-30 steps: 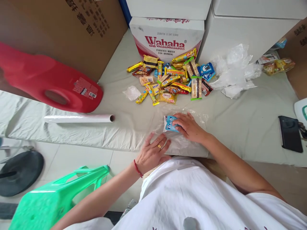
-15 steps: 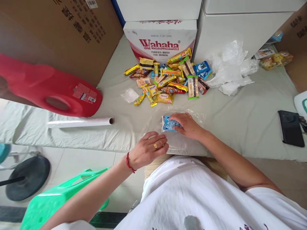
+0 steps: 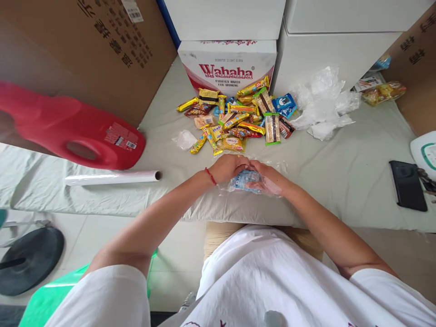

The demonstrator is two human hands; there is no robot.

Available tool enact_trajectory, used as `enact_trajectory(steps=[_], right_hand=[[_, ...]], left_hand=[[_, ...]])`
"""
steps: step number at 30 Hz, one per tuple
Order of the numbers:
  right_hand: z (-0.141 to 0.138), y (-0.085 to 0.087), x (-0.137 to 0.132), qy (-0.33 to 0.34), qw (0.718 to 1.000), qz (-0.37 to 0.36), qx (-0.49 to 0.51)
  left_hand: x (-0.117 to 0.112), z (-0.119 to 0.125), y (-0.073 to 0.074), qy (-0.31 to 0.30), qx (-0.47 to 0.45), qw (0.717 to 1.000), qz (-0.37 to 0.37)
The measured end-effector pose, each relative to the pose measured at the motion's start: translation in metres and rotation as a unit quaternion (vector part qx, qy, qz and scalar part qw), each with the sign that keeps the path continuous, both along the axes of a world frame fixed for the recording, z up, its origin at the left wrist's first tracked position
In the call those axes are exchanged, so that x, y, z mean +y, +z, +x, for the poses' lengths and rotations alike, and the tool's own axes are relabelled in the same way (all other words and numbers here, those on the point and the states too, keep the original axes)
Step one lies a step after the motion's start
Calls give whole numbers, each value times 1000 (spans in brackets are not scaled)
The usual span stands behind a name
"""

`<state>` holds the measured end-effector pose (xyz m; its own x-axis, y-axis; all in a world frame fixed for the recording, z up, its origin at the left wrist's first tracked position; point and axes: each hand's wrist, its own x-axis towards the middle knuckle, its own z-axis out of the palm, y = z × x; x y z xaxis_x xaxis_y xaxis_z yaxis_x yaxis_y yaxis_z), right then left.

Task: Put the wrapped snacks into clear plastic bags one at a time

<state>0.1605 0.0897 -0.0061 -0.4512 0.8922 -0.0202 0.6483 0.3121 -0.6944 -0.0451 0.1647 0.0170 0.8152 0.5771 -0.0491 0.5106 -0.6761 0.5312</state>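
Observation:
A small blue snack packet (image 3: 242, 180) lies on the white-covered table (image 3: 340, 150), under a sheet of clear plastic film (image 3: 270, 186). My right hand (image 3: 269, 178) rests on the packet with the film drawn over its fingers, so the hand is partly under the plastic. My left hand (image 3: 230, 166) is curled at the far edge of the film, fingers closed on it, right beside the right hand. A pile of wrapped snack bars (image 3: 235, 118) lies just beyond both hands.
A roll of cling film (image 3: 114, 177) and a red jug (image 3: 73, 131) lie at the left. A Wahaha carton (image 3: 227, 66), crumpled clear plastic (image 3: 322, 102) and cardboard boxes (image 3: 88, 50) line the back. A black phone (image 3: 408, 185) lies at the right, a green stool (image 3: 57, 295) below.
My left hand has moved from the near table edge up and over to the far side of the packet, pulling the film over the packet and my right hand.

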Motion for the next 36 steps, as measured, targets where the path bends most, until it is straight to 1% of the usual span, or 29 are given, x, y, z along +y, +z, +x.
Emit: enact_trajectory(steps=[3, 5, 8, 11, 13, 14, 15, 16, 17, 18, 19, 20, 21, 22, 23, 24, 25, 26, 27, 28, 30, 31, 32, 34, 36], right_hand=[[18, 2, 4, 32, 996, -58, 52], [24, 4, 5, 27, 997, -56, 47], [23, 5, 1, 25, 999, -33, 22], [24, -1, -2, 26, 998, -25, 50], [36, -7, -2, 24, 993, -61, 96], [46, -8, -1, 9, 990, -84, 116], [58, -8, 1, -26, 986, -98, 130], [70, -4, 2, -87, 983, -92, 135], [81, 2, 3, -171, 975, -57, 130], [89, 11, 3, -262, 958, 3, 115], [93, 23, 0, -335, 935, 77, 93], [92, 36, -3, -370, 915, 146, 67], [86, 48, -9, -360, 911, 198, 41], [74, 58, -15, -301, 927, 223, 20], [58, 64, -21, -206, 955, 214, 2], [41, 66, -26, -96, 978, 184, -14], [23, 63, -29, 1, 987, 156, -25], [7, 56, -31, 52, 989, 132, -33], [-6, 46, -31, 77, 989, 118, -38], [-15, 35, -30, 83, 990, 111, -39], [-22, 15, -27, 68, 991, 109, -31], [-21, 8, -25, 62, 992, 110, -22], [-18, 3, -23, 59, 992, 110, -13], [-12, 0, -20, 59, 993, 106, 1], [-9, 1, -18, 61, 993, 102, 9]], left_hand=[[-3, -2, -9, -23, 12, 1000, 11], [-3, -4, -13, -12, 23, 1000, 9], [-3, -7, -17, 27, 36, 999, -9], [-1, -10, -20, 44, 38, 998, -35], [-1, -10, -22, 35, 32, 998, -42], [-1, -10, -22, 31, 31, 998, -38], [-2, -10, -22, 31, 33, 998, -31], [-3, -10, -22, 33, 39, 998, -23], [-4, -9, -21, 36, 48, 998, -15], [-5, -9, -20, 37, 60, 997, -8], [-7, -8, -19, 37, 72, 997, -3], [-8, -7, -17, 35, 84, 996, 0], [-9, -6, -16, 32, 94, 995, 3], [-11, -5, -14, 30, 101, 994, 6], [-12, -4, -13, 29, 104, 994, 8], [-12, -3, -13, 28, 104, 994, 8], [-12, -3, -12, 29, 99, 995, 6], [-11, -3, -12, 30, 90, 995, -1], [-10, -5, -12, 34, 76, 996, -11], [-9, -8, -11, 42, 56, 997, -24], [-8, -19, -8, 73, -5, 995, -61], [-10, -27, -5, 98, -42, 991, -86], [-13, -35, -1, 121, -79, 983, -114], [-27, -50, 6, 152, -129, 966, -163], [-45, -62, 14, 163, -133, 963, -170]])
